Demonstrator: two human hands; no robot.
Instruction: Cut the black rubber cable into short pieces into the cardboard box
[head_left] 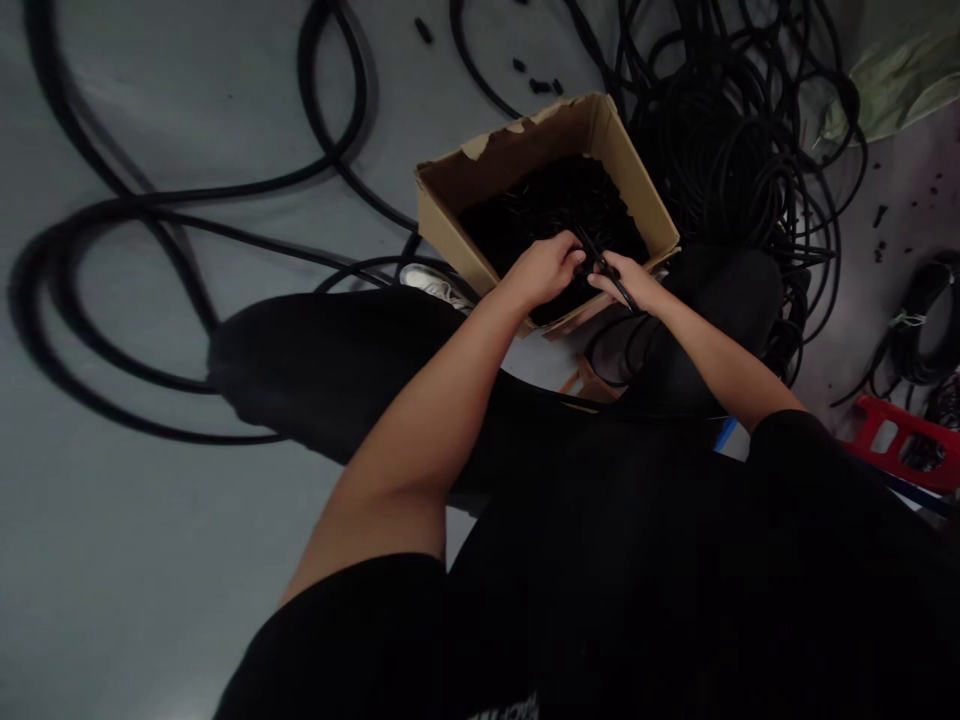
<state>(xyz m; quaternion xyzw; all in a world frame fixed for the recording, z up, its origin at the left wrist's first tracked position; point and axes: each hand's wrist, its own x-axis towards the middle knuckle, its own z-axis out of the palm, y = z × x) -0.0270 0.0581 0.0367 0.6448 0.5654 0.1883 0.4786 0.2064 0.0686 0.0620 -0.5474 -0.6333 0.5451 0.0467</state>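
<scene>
Both hands are together over the near edge of an open cardboard box (469,250). My right hand (634,285) is closed around dark scissors (622,292), whose blades point up and left toward the other hand. My left hand (547,268) has its fingers pinched together right beside the blades. Whatever dark thing it grips is too dim to make out. Under the hands, a heap of small black pieces (555,200) fills the lower part of the box.
Black hose (225,190) loops over the grey floor at left. A tangled pile of black hose (720,140) lies behind the box at right. Short black pieces (540,86) are scattered on the floor. A red plastic stool (900,440) and a tied coil (930,325) are at far right.
</scene>
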